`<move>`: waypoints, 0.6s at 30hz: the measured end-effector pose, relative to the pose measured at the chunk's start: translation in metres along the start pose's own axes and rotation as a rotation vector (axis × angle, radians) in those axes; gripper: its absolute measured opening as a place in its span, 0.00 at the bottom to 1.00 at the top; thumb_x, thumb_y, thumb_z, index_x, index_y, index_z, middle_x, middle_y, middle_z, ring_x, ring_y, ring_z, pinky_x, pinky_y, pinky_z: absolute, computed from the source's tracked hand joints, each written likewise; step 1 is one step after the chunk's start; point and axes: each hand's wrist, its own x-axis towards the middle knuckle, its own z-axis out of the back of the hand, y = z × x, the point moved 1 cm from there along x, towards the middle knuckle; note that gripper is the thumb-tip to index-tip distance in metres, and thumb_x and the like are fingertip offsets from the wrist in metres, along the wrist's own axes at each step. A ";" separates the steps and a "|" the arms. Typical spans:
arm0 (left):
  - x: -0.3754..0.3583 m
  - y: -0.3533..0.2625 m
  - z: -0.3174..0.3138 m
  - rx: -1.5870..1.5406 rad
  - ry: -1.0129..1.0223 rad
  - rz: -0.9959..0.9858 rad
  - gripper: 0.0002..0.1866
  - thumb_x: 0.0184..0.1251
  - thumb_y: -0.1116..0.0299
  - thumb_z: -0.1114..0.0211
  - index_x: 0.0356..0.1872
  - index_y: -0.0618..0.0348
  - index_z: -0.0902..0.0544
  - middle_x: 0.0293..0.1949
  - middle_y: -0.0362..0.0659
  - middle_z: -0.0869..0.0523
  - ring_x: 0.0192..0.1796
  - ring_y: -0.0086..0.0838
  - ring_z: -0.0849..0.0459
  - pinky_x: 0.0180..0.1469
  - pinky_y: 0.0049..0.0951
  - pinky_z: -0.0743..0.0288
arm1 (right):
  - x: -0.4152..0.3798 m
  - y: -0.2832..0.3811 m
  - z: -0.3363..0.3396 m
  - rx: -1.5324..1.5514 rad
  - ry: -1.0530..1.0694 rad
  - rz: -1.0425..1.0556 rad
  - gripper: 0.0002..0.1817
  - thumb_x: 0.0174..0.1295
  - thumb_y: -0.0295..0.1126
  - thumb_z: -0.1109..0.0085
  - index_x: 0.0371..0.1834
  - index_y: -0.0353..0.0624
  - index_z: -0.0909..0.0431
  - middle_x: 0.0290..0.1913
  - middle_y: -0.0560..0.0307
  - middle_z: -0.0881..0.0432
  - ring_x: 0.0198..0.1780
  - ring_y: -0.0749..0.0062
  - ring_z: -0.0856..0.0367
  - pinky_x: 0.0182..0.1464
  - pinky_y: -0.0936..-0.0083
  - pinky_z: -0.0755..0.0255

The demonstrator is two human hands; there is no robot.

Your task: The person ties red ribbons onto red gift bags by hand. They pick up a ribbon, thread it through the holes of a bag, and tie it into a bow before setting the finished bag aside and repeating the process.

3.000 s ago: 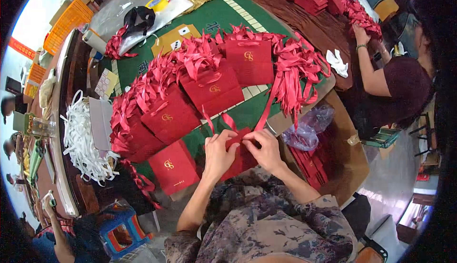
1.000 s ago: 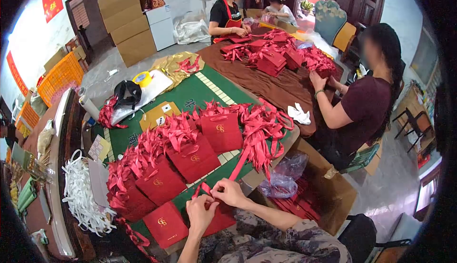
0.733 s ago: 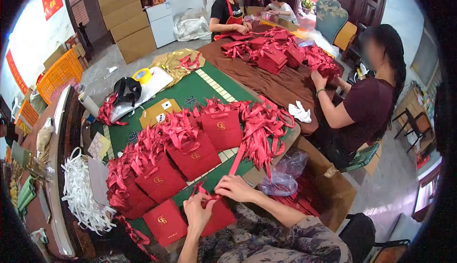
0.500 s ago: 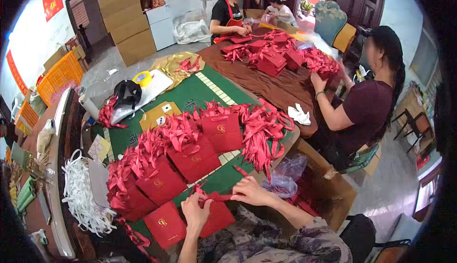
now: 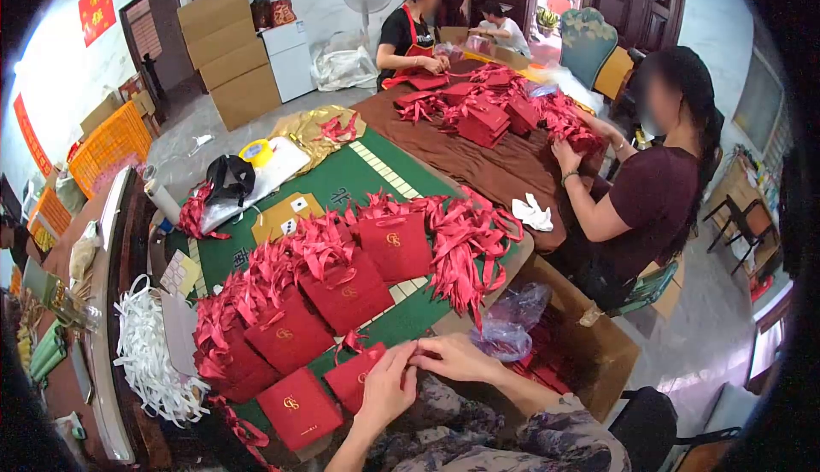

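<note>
My left hand [image 5: 389,389] is closed in a pinch over the right edge of a small red paper bag [image 5: 348,383]. My right hand [image 5: 459,359] is also pinched, its fingertips meeting those of the left. Whatever lies between the fingers is hidden. A short red ribbon [image 5: 351,341] stands up at that bag's top edge. Left of it lies another red bag [image 5: 299,408] with a gold emblem. Beyond my hands, several red bags [image 5: 346,288] with ribbon handles lean in overlapping rows on the green table [image 5: 320,190].
Red ribbons [image 5: 465,250] hang over the table's right edge. Below is an open carton [image 5: 589,348] containing clear plastic and red items. White paper strips [image 5: 149,348] lie at left. A co-worker [image 5: 658,173] handles red bags at the brown-covered table [image 5: 384,117]; other people are farther back.
My hands have come together; the red ribbon stretched between them before no longer shows. My left hand has moved right, uncovering more of the bag. The view has shifted slightly.
</note>
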 end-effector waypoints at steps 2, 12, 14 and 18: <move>-0.003 0.015 -0.003 -0.013 0.011 0.035 0.13 0.62 0.79 0.35 0.47 0.61 0.17 0.39 0.50 0.17 0.38 0.42 0.17 0.41 0.36 0.22 | 0.004 0.002 0.004 0.052 0.042 -0.063 0.15 0.69 0.44 0.40 0.42 0.42 0.18 0.33 0.44 0.15 0.36 0.49 0.15 0.39 0.59 0.25; -0.025 0.065 0.012 0.033 -0.213 0.276 0.06 0.60 0.76 0.30 0.38 0.61 0.12 0.31 0.46 0.17 0.24 0.29 0.23 0.29 0.27 0.29 | -0.005 -0.009 0.015 0.095 -0.045 -0.052 0.14 0.69 0.41 0.38 0.41 0.41 0.19 0.34 0.52 0.16 0.36 0.59 0.16 0.39 0.66 0.25; -0.025 0.056 0.019 0.097 -0.110 0.285 0.09 0.59 0.75 0.29 0.41 0.60 0.13 0.35 0.46 0.16 0.25 0.30 0.21 0.30 0.27 0.27 | -0.003 -0.001 0.014 0.118 -0.141 -0.060 0.14 0.68 0.42 0.37 0.41 0.41 0.19 0.36 0.51 0.16 0.38 0.58 0.16 0.40 0.65 0.25; -0.008 0.014 0.029 0.059 -0.192 0.163 0.18 0.57 0.76 0.30 0.52 0.58 0.16 0.43 0.47 0.14 0.29 0.28 0.17 0.34 0.27 0.23 | 0.003 0.004 0.000 0.001 -0.132 0.016 0.13 0.67 0.41 0.37 0.39 0.42 0.20 0.36 0.51 0.18 0.38 0.55 0.17 0.39 0.64 0.25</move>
